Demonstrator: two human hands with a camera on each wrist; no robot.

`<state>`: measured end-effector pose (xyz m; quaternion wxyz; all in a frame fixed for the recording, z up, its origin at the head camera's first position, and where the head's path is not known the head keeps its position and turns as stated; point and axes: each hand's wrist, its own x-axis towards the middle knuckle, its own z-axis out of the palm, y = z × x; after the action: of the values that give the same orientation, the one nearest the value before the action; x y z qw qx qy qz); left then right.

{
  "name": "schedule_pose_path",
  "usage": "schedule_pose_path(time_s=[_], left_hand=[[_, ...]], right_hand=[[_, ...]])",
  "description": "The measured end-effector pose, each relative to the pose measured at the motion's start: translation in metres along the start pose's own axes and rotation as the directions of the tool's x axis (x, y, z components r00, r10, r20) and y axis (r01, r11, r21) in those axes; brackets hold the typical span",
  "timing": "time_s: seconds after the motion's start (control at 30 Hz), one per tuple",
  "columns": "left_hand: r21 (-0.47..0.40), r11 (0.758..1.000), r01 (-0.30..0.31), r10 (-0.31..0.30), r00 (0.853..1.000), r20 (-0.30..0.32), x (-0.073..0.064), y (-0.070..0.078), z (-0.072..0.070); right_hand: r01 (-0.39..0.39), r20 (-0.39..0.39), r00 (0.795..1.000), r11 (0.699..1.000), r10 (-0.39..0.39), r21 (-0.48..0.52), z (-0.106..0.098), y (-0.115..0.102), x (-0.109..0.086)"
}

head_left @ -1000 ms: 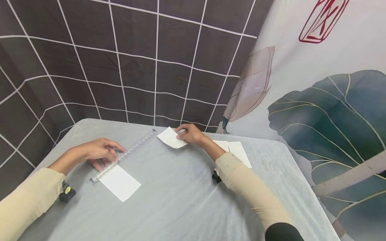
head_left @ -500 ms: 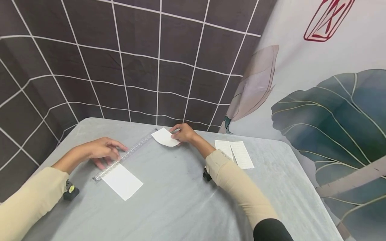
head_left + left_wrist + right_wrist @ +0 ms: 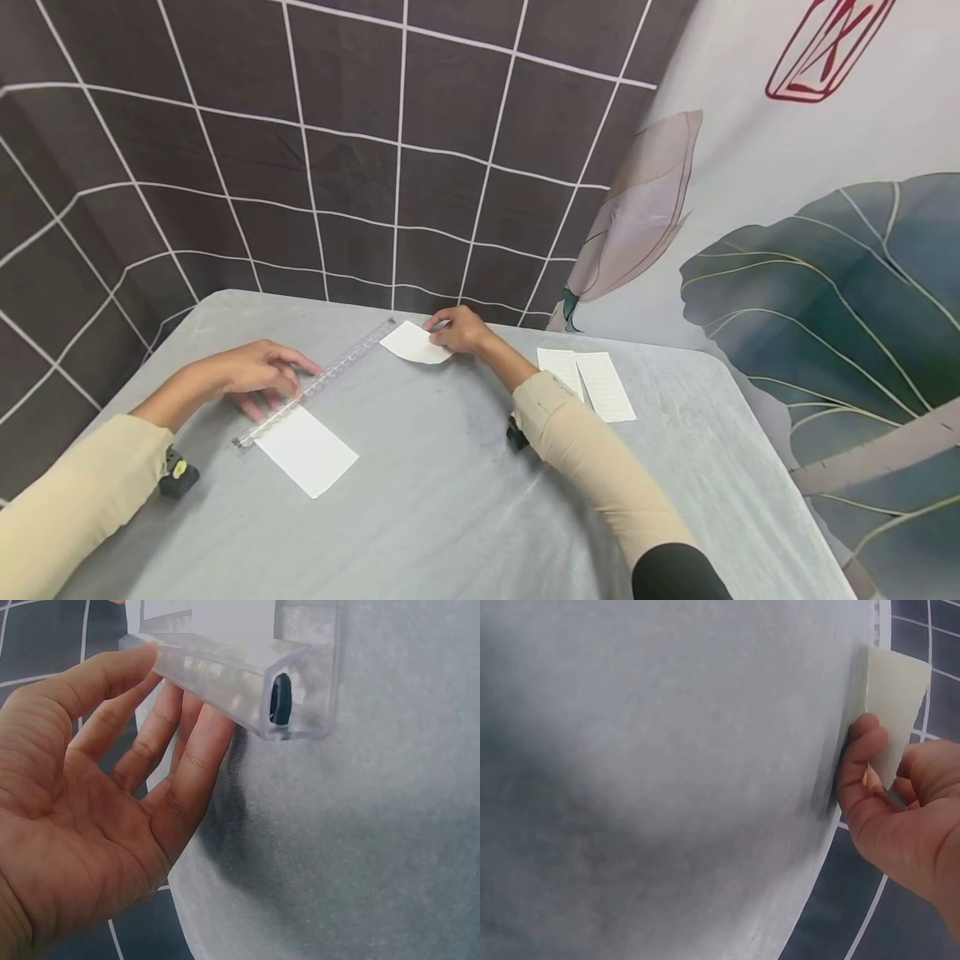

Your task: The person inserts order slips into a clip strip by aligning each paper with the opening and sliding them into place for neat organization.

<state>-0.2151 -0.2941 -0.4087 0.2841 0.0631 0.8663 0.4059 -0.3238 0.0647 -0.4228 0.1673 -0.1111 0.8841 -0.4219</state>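
Note:
In the head view my left hand holds a clear plastic ruler that lies slantwise on the cloth. The left wrist view shows thumb and fingers at the raised, hollow ridge of that ruler, which has a dark plug in its end. A white sheet of paper lies flat, its upper left edge at the ruler. Near the far edge my right hand pinches a small piece of paper between thumb and fingers. That paper is slightly bent, and one edge looks uneven.
Two narrow lined paper pieces lie side by side to the right, partly behind the right forearm. Grey cloth covers the table. A dark gridded curtain hangs behind it, and a leaf-patterned curtain hangs at right.
My right hand has moved left with the small paper, toward the ruler's far end, uncovering more of the two paper pieces. The left hand and ruler stay about where they were.

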Motion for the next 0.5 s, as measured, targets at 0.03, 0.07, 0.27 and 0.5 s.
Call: schedule_pose_path(time_s=[0.03, 0.07, 0.27, 0.5], left_hand=[[-0.001, 1.000, 0.000, 0.000, 1.000, -0.001, 0.000, 0.000, 0.000], [-0.004, 1.000, 0.001, -0.001, 1.000, -0.001, 0.000, 0.001, 0.000], [-0.010, 1.000, 0.011, -0.011, 1.000, -0.003, 0.000, 0.001, 0.001], [0.000, 1.000, 0.009, -0.009, 1.000, -0.001, 0.001, 0.000, 0.000]], right_hand=[[0.004, -0.004, 1.000, 1.000, -0.004, -0.009, 0.001, -0.001, 0.001], [0.010, -0.007, 1.000, 1.000, -0.010, -0.015, 0.001, -0.001, 0.002], [0.034, -0.011, 0.999, 0.998, -0.035, -0.045, 0.008, -0.006, 0.008], [0.075, 0.022, 0.997, 0.996, -0.074, -0.049, 0.015, -0.012, 0.009]])
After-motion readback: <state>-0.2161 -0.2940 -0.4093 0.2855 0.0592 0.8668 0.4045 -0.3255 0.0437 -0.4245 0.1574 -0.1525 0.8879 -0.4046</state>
